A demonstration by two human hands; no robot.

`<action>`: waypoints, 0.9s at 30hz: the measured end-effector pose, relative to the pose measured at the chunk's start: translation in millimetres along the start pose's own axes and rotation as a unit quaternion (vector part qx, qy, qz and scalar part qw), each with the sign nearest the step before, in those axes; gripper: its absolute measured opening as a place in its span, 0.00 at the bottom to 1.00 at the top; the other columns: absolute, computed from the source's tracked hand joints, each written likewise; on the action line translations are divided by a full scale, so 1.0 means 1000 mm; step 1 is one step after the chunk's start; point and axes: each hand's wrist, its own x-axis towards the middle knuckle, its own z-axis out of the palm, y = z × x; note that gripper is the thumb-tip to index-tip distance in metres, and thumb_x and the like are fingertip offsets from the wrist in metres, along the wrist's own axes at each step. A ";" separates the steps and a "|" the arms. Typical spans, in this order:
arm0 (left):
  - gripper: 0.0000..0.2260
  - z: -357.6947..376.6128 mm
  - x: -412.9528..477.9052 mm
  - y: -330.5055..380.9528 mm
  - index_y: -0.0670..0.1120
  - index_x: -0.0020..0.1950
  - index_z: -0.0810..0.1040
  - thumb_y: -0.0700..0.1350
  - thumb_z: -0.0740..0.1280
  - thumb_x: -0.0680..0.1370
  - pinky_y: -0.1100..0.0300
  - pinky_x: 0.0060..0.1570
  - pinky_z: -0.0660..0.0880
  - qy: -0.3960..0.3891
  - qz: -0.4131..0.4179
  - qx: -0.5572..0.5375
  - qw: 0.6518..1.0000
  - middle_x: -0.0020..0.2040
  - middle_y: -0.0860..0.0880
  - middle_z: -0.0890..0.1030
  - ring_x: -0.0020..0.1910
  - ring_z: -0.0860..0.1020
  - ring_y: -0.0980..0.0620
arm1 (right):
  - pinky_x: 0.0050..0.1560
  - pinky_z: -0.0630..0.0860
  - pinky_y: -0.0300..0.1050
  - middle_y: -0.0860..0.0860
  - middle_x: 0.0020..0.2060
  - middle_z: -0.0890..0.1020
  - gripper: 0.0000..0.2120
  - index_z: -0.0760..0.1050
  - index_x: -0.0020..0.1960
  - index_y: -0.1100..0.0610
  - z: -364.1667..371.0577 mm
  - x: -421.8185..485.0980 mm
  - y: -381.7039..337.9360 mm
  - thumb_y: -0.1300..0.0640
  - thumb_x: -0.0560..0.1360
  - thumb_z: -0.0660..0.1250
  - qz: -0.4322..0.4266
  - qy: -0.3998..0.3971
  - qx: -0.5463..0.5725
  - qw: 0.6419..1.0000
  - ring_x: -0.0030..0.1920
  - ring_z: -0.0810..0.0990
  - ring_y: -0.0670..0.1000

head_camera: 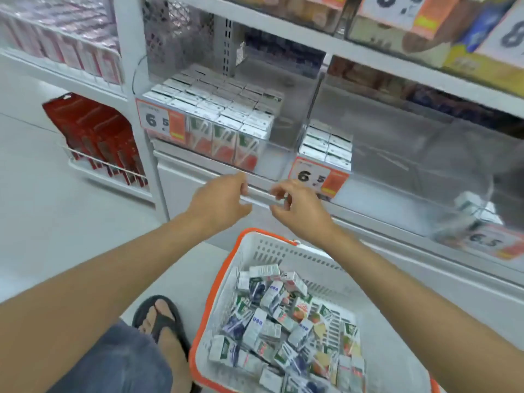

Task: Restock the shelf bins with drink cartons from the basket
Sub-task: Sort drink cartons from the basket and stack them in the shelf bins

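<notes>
Both hands are hovering empty, fingers loosely curled: left hand (219,199), right hand (300,209), before the shelf bins (279,163). The drink cartons (286,316) are lying in the basket (224,282). Next move: reaching down, gripping 1 carton.

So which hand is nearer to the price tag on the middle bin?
The right hand: it is just left of and below the price tag. The left hand is farther left.

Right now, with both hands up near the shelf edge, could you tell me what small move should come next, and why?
Probably lower the right hand into the basket for a carton. Both it and the left hand look empty, loose cartons remain, and the middle bin has room.
</notes>
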 end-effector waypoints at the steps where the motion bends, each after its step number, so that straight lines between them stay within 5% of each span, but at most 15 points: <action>1: 0.09 0.020 -0.015 -0.001 0.49 0.45 0.72 0.49 0.71 0.73 0.55 0.43 0.71 -0.049 -0.023 -0.004 0.999 0.44 0.52 0.76 0.45 0.75 0.48 | 0.46 0.70 0.43 0.50 0.49 0.77 0.11 0.77 0.57 0.56 0.011 -0.022 0.019 0.59 0.74 0.69 0.026 -0.041 -0.004 0.999 0.40 0.72 0.48; 6: 0.08 0.106 -0.079 -0.015 0.45 0.48 0.76 0.44 0.73 0.73 0.58 0.47 0.75 -0.183 -0.132 -0.078 0.971 0.44 0.48 0.79 0.45 0.77 0.48 | 0.42 0.68 0.39 0.50 0.53 0.77 0.14 0.76 0.61 0.56 0.074 -0.134 0.129 0.56 0.75 0.69 0.218 -0.227 0.019 0.949 0.49 0.75 0.49; 8: 0.08 0.133 -0.099 -0.020 0.47 0.44 0.75 0.42 0.73 0.73 0.70 0.36 0.70 -0.198 -0.157 -0.110 0.961 0.38 0.52 0.76 0.40 0.75 0.52 | 0.44 0.71 0.41 0.51 0.55 0.77 0.16 0.75 0.62 0.55 0.097 -0.174 0.164 0.54 0.75 0.70 0.296 -0.251 0.047 0.921 0.54 0.77 0.52; 11: 0.08 0.165 -0.114 -0.028 0.52 0.44 0.74 0.43 0.72 0.73 0.65 0.39 0.73 -0.247 -0.178 -0.087 0.949 0.40 0.54 0.77 0.42 0.77 0.51 | 0.52 0.72 0.43 0.53 0.52 0.76 0.13 0.75 0.57 0.55 0.130 -0.220 0.196 0.57 0.74 0.72 0.370 -0.277 0.130 0.877 0.53 0.77 0.52; 13: 0.07 0.180 -0.118 -0.032 0.49 0.48 0.76 0.42 0.72 0.74 0.58 0.47 0.75 -0.279 -0.175 -0.089 0.940 0.43 0.52 0.77 0.44 0.78 0.49 | 0.50 0.69 0.40 0.50 0.49 0.75 0.13 0.74 0.53 0.51 0.149 -0.235 0.200 0.53 0.72 0.74 0.378 -0.305 0.154 0.860 0.48 0.75 0.47; 17: 0.08 0.201 -0.126 -0.032 0.49 0.52 0.77 0.44 0.71 0.75 0.63 0.41 0.74 -0.314 -0.180 -0.097 0.927 0.45 0.52 0.77 0.44 0.78 0.51 | 0.62 0.69 0.48 0.55 0.69 0.69 0.40 0.63 0.73 0.57 0.181 -0.242 0.190 0.42 0.69 0.75 0.325 -0.406 0.129 0.845 0.67 0.69 0.56; 19: 0.08 0.208 -0.127 -0.029 0.49 0.53 0.76 0.44 0.71 0.75 0.61 0.45 0.75 -0.332 -0.189 -0.094 0.920 0.48 0.51 0.78 0.47 0.79 0.51 | 0.68 0.68 0.51 0.58 0.74 0.61 0.45 0.58 0.76 0.56 0.188 -0.242 0.188 0.40 0.68 0.74 0.306 -0.422 0.096 0.848 0.72 0.65 0.59; 24: 0.11 0.219 -0.127 -0.021 0.49 0.57 0.75 0.46 0.70 0.76 0.60 0.51 0.74 -0.378 -0.186 -0.064 0.905 0.51 0.50 0.78 0.51 0.78 0.52 | 0.70 0.66 0.53 0.55 0.77 0.59 0.37 0.56 0.78 0.51 0.185 -0.236 0.192 0.35 0.76 0.62 0.332 -0.433 0.120 0.830 0.72 0.66 0.58; 27: 0.11 0.222 -0.128 -0.015 0.48 0.56 0.75 0.47 0.70 0.76 0.61 0.47 0.72 -0.383 -0.199 -0.075 0.899 0.51 0.49 0.78 0.49 0.77 0.52 | 0.52 0.74 0.49 0.53 0.62 0.72 0.24 0.63 0.70 0.52 0.185 -0.240 0.188 0.45 0.79 0.64 0.394 -0.402 0.225 0.795 0.52 0.77 0.54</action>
